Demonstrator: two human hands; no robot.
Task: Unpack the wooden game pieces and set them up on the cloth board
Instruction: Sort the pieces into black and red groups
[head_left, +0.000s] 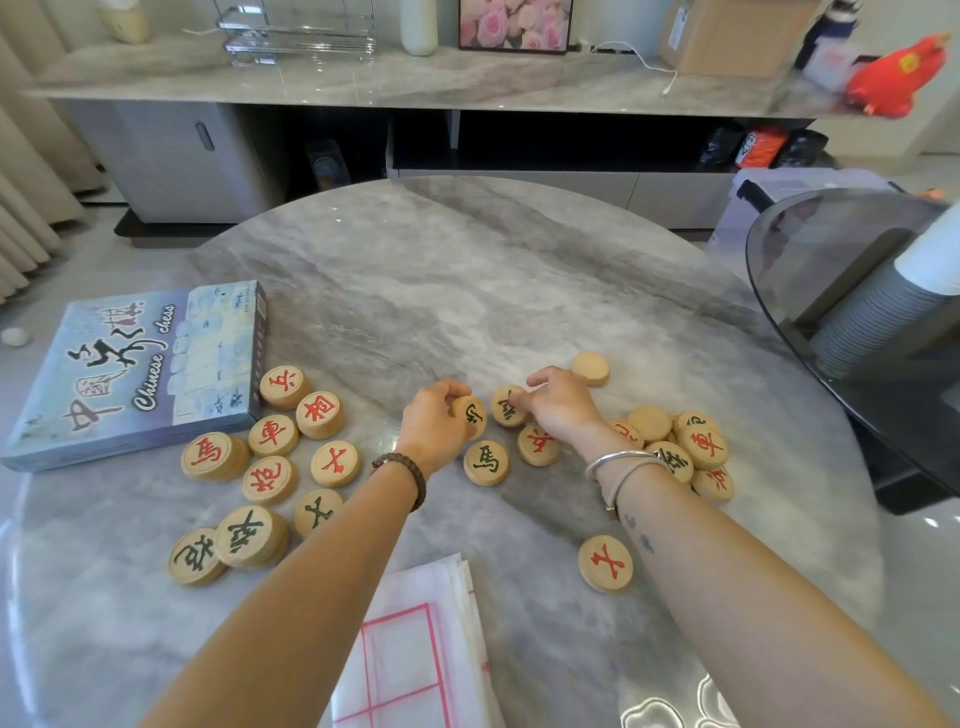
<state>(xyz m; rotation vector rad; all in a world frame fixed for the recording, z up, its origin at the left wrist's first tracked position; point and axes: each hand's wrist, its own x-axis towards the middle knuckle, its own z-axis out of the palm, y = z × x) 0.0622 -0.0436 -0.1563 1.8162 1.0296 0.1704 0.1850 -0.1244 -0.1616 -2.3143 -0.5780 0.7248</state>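
Observation:
Several round wooden game pieces with red or dark characters lie scattered on the grey marble table (467, 291). My left hand (434, 423) grips one dark-lettered piece (470, 413), tilted up on its edge. My right hand (561, 405) pinches another dark-lettered piece (506, 408) beside it. A cluster of red-lettered pieces (291, 436) sits to the left, and a pile (680, 447) lies right of my right wrist. The folded white cloth board (415, 654) with red lines lies at the near edge between my forearms.
The blue Chinese chess box (135, 374) lies shut at the table's left edge. A dark glass side table (852, 291) with a stack of paper cups (893, 312) overhangs the right. A blank piece (590, 368) sits beyond my right hand.

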